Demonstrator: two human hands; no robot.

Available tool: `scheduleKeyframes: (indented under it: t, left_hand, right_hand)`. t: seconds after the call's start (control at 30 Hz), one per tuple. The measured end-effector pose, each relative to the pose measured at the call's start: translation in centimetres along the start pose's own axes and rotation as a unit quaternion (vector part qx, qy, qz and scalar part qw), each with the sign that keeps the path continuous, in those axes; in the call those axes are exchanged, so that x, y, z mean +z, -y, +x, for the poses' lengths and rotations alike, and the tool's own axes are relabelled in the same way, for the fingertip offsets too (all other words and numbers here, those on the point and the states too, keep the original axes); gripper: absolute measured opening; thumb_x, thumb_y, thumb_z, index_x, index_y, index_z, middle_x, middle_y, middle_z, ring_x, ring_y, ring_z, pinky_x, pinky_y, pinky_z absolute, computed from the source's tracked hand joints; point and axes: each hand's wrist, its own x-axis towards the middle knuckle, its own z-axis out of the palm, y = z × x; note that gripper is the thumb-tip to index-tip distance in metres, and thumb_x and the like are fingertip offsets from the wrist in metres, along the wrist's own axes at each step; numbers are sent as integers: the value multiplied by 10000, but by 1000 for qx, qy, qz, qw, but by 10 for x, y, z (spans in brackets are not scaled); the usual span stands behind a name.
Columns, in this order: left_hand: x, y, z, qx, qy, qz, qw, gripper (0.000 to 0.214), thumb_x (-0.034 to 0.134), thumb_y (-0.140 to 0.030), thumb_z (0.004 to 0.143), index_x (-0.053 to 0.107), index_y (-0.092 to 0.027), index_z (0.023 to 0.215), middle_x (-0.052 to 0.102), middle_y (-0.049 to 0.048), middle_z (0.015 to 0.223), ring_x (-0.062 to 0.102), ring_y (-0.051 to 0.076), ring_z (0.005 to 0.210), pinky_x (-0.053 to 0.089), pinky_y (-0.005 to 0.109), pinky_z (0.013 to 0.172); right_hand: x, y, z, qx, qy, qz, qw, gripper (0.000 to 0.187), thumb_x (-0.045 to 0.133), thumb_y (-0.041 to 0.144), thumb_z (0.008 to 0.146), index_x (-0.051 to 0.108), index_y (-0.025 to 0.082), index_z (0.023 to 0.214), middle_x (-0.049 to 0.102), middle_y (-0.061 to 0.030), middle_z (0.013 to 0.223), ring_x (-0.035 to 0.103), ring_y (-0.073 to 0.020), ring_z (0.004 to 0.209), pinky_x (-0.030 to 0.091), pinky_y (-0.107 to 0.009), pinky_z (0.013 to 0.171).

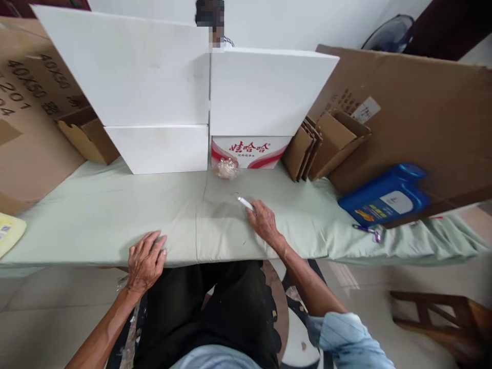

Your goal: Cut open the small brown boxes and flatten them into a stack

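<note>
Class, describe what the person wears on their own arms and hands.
The left hand and right hand are bare: no gloves, rings or watch. A light blue sleeve is pushed up to the right elbow; the left forearm shows no sleeve.

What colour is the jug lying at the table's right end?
The jug is blue, white label; head view.

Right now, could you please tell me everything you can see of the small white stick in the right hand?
The white stick is short, slim and smooth; what it is I cannot tell. It slants over the pale green tablecloth, its near end held by fingertips of the right hand, its far end free.
</note>
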Motion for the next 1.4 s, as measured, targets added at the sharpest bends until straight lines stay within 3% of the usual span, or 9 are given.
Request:
scheduleKeyframes:
  t: [0.13, 0.27, 0.43, 0.57, 0.63, 0.8, 0.9, 1.13, 1.4]
  left_hand:
    - [-3, -1, 3, 7, -8, 7, 1000, 325, 512, -267, 1076, 708, -183, 1322, 733, 180, 1403, 669, 361, 1304, 436, 474, 987]
    - [-4, -2, 3, -3, -10, -5, 1000, 318, 552, -261, 1054, 723, -194, 1313, 731, 171, 1411, 667, 361, 1309, 426, 468, 1011]
    - [-5, 1, 2, 0, -8, -8, 1000, 312, 562, -253, 1054, 734, -181, 1303, 730, 180, 1413, 673, 364, 1294, 427, 463, 1003]
    - [-5, 3, 2, 8, -15, -10, 1000, 296, 549, -266, 1073, 723, -187, 1299, 738, 176, 1396, 684, 359, 1279, 440, 461, 993]
    - [-4, 2, 2, 9, -20, -11, 1000, 292, 537, -275, 1081, 719, -196, 1296, 741, 172, 1386, 686, 358, 1282, 447, 461, 997]
    - [-4, -3, -4, 11, -15, -22, 1000, 319, 510, -273, 1097, 711, -178, 1327, 734, 180, 1399, 680, 354, 1302, 467, 455, 997]
    - [-4, -6, -9, -1, -14, -38, 999, 319, 518, -280, 1097, 712, -192, 1335, 731, 169, 1414, 669, 348, 1326, 466, 456, 1028]
    - [-10, -12, -6, -76, 5, -161, 984, 229, 601, -318, 1069, 755, -213, 1203, 758, 140, 1312, 679, 343, 1271, 462, 483, 1057]
    - [-18, -29, 10, -140, 23, -244, 959, 174, 628, -341, 1037, 774, -254, 1074, 786, 90, 1146, 702, 310, 1153, 492, 478, 1026]
  right_hand:
    - [-17, -21, -13, 24, 21, 2, 999, 161, 508, 293, 1098, 649, 220, 1074, 725, -104, 1042, 669, -254, 950, 463, -315, 807]
    - [-22, -14, -38, 15, 39, 17, 999, 130, 539, 274, 1087, 650, 219, 1048, 717, -84, 961, 655, -236, 871, 446, -303, 758]
    - [-10, 49, -80, -86, 54, 110, 989, 146, 507, 280, 1131, 631, 203, 1123, 704, -90, 985, 628, -214, 850, 463, -304, 752]
    - [-8, 105, -107, -164, 114, 187, 962, 115, 524, 305, 1144, 604, 225, 1122, 690, -42, 936, 599, -187, 789, 445, -297, 743]
    - [-11, 118, -103, -167, 120, 210, 956, 112, 532, 313, 1147, 604, 231, 1121, 683, -26, 929, 593, -174, 782, 435, -289, 745]
    - [-23, 114, -53, -105, 5, 254, 961, 135, 552, 296, 1132, 632, 226, 1049, 615, 1, 834, 534, -150, 719, 382, -277, 685]
    - [-28, 111, -32, -108, -20, 257, 960, 116, 563, 260, 1120, 642, 224, 1043, 597, 10, 819, 503, -138, 690, 364, -275, 661]
    - [-30, 122, -26, -155, -57, 235, 958, 97, 569, 236, 1126, 640, 226, 1062, 628, 0, 834, 526, -141, 698, 405, -273, 678]
    - [-22, 134, -18, -208, -55, 214, 953, 89, 568, 210, 1126, 632, 225, 1065, 626, 5, 804, 519, -138, 655, 384, -273, 633]
